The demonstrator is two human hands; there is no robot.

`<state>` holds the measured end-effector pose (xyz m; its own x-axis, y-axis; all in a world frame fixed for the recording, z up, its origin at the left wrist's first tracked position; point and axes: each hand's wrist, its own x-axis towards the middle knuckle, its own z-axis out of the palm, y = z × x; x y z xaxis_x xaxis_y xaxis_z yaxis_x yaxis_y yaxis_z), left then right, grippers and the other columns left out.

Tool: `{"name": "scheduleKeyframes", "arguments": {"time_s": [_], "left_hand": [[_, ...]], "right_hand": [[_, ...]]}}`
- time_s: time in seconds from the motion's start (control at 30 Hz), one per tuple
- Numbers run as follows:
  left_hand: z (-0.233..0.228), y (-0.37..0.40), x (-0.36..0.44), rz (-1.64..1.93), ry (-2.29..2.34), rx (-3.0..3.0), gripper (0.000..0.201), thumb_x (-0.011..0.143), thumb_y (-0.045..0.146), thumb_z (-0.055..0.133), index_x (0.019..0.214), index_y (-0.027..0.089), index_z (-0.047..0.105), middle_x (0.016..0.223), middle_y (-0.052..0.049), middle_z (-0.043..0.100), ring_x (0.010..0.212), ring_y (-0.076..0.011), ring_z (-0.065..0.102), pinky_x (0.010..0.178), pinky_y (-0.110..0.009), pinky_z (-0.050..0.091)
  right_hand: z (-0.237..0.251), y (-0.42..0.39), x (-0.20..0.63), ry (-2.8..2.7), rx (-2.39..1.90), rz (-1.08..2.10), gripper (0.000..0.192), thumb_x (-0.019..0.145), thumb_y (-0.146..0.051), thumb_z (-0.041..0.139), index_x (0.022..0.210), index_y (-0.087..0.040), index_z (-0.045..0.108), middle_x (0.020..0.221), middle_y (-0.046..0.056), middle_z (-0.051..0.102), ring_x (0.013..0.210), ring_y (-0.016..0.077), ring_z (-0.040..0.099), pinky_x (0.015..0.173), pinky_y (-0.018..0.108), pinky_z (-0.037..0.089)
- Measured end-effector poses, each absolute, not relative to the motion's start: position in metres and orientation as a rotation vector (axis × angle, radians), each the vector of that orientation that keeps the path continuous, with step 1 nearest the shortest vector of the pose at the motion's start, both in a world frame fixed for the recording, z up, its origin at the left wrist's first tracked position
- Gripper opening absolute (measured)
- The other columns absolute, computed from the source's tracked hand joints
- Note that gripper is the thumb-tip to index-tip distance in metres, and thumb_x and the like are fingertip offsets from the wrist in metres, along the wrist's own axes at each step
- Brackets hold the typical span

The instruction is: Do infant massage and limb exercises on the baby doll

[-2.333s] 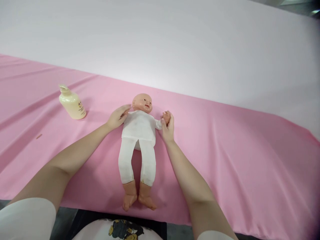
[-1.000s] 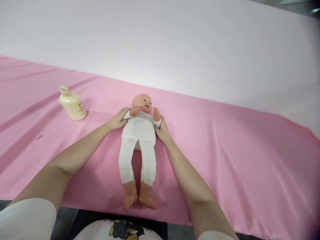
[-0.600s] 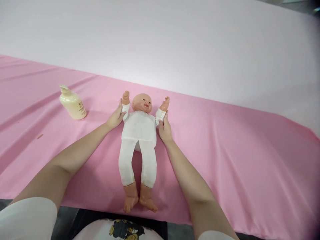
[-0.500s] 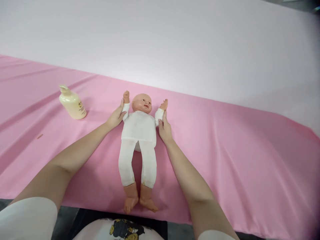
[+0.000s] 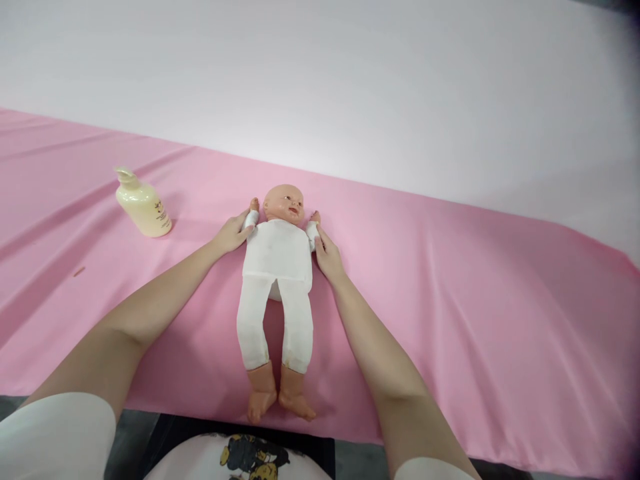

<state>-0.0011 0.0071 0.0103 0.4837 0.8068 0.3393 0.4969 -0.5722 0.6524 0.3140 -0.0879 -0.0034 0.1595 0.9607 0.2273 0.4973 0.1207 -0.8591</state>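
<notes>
A baby doll with a white cloth body and bare plastic head, hands and feet lies on its back, feet toward me. My left hand is closed around the doll's arm on the left side, thumb on top of the white sleeve. On the other side, my right hand grips the doll's other arm. Both doll arms are bent up beside its head, and their small hands show just past my fingers. Parts of my fingers are hidden behind the doll's arms.
A pink cloth with soft folds covers the table under the doll. Left of the doll stands a pale yellow pump bottle. A small brown scrap lies near the bottle. Behind the cloth is a white surface.
The doll's forearms have tilted away from me and lower, so its hands look shorter and the right-side one sits nearer the head. My hands keep hold of both arms.
</notes>
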Motion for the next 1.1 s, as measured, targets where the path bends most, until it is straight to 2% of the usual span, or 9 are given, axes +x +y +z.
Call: {"name": "scheduleKeyframes", "arguments": {"time_s": [0.1, 0.23, 0.33, 0.43, 0.53, 0.63, 0.77, 0.97, 1.1], "left_hand": [[0.006, 0.014, -0.004, 0.881, 0.974, 2.260, 0.083, 0.095, 0.062, 0.044, 0.159, 0.011, 0.030, 0.141, -0.019, 0.062, 0.121, -0.0379, 0.064, 0.107, -0.050, 0.047], [0.001, 0.016, -0.004, 0.984, 0.824, 2.090, 0.082, 0.093, 0.057, 0.053, 0.159, 0.013, 0.030, 0.162, -0.017, 0.040, 0.146, -0.0374, 0.043, 0.124, -0.050, 0.032], [0.000, 0.012, -0.001, 1.088, 0.831, 1.950, 0.082, 0.089, 0.046, 0.062, 0.158, 0.016, 0.030, 0.166, -0.014, 0.035, 0.153, -0.0341, 0.034, 0.128, -0.047, 0.024], [0.001, 0.010, 0.002, 1.184, 0.794, 1.806, 0.086, 0.081, 0.038, 0.070, 0.157, 0.020, 0.032, 0.162, -0.014, 0.041, 0.149, -0.0325, 0.041, 0.125, -0.047, 0.031], [0.001, 0.012, 0.004, 1.223, 0.710, 1.572, 0.086, 0.068, 0.028, 0.076, 0.147, 0.020, 0.044, 0.145, -0.015, 0.059, 0.132, -0.0316, 0.058, 0.113, -0.045, 0.046], [-0.001, 0.018, 0.002, 1.159, 0.682, 1.389, 0.073, 0.055, 0.017, 0.075, 0.127, 0.017, 0.061, 0.118, -0.011, 0.074, 0.110, -0.0300, 0.070, 0.094, -0.041, 0.055], [-0.002, 0.021, -0.002, 0.964, 0.687, 1.304, 0.054, 0.048, 0.012, 0.073, 0.102, 0.016, 0.072, 0.095, -0.007, 0.078, 0.090, -0.0279, 0.073, 0.076, -0.037, 0.056], [0.001, 0.022, -0.011, 0.831, 0.651, 1.417, 0.026, 0.044, 0.009, 0.075, 0.069, 0.018, 0.073, 0.086, -0.008, 0.078, 0.119, -0.0309, 0.066, 0.097, -0.041, 0.052], [0.002, 0.022, -0.011, 0.815, 0.643, 1.365, 0.037, 0.044, 0.007, 0.078, 0.080, 0.017, 0.077, 0.091, -0.008, 0.078, 0.110, -0.0301, 0.069, 0.095, -0.041, 0.053]], "right_hand": [[-0.007, -0.085, 0.317, -1.430, -1.414, 0.728, 0.079, 0.093, -0.072, 0.045, 0.157, -0.027, 0.040, 0.165, 0.002, 0.040, 0.156, 0.0254, 0.034, 0.133, 0.046, 0.022], [-0.013, -0.079, 0.320, -1.358, -1.251, 0.797, 0.083, 0.089, -0.069, 0.057, 0.159, -0.032, 0.034, 0.169, -0.002, 0.029, 0.160, 0.0222, 0.023, 0.134, 0.043, 0.017], [-0.015, -0.075, 0.319, -1.254, -1.140, 0.890, 0.085, 0.083, -0.061, 0.068, 0.157, -0.031, 0.037, 0.168, 0.000, 0.033, 0.158, 0.0232, 0.029, 0.132, 0.044, 0.022], [-0.014, -0.074, 0.318, -1.173, -1.024, 0.992, 0.075, 0.079, -0.050, 0.075, 0.147, -0.029, 0.050, 0.158, 0.004, 0.050, 0.148, 0.0251, 0.046, 0.128, 0.046, 0.033], [-0.013, -0.074, 0.318, -1.079, -0.960, 1.049, 0.061, 0.072, -0.040, 0.080, 0.130, -0.028, 0.063, 0.142, 0.004, 0.066, 0.137, 0.0258, 0.058, 0.123, 0.046, 0.040], [-0.014, -0.072, 0.321, -0.987, -0.931, 1.090, 0.053, 0.062, -0.030, 0.084, 0.113, -0.029, 0.069, 0.123, 0.002, 0.076, 0.123, 0.0260, 0.067, 0.115, 0.046, 0.048], [-0.014, -0.071, 0.323, -0.976, -0.971, 1.116, 0.045, 0.055, -0.029, 0.086, 0.097, -0.027, 0.072, 0.104, 0.003, 0.079, 0.105, 0.0269, 0.073, 0.100, 0.044, 0.056], [-0.010, -0.078, 0.323, -1.056, -1.108, 1.160, 0.030, 0.059, -0.036, 0.085, 0.083, -0.026, 0.072, 0.082, 0.001, 0.077, 0.084, 0.0214, 0.072, 0.083, 0.037, 0.058], [-0.012, -0.076, 0.323, -1.030, -1.081, 1.154, 0.028, 0.057, -0.035, 0.084, 0.082, -0.026, 0.072, 0.083, 0.001, 0.077, 0.087, 0.0212, 0.072, 0.086, 0.036, 0.057]]}}
